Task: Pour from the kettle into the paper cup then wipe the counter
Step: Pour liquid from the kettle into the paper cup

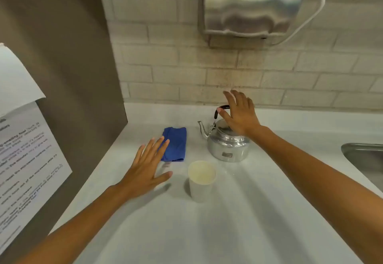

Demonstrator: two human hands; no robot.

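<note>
A small silver kettle point(227, 143) with a black handle stands on the white counter point(238, 222), its spout pointing left. My right hand point(240, 114) hovers over its lid and handle, fingers spread, holding nothing. A white paper cup point(201, 181) stands upright in front of the kettle. A folded blue cloth point(176, 142) lies flat to the left of the kettle. My left hand point(147, 166) is open, palm down, above the counter just left of the cup, its fingertips over the cloth's near edge.
A steel sink point(364, 158) edge shows at the right. A metal hand dryer point(255, 7) hangs on the tiled wall above the kettle. A brown partition point(68, 56) with printed paper notices point(27, 150) bounds the counter on the left.
</note>
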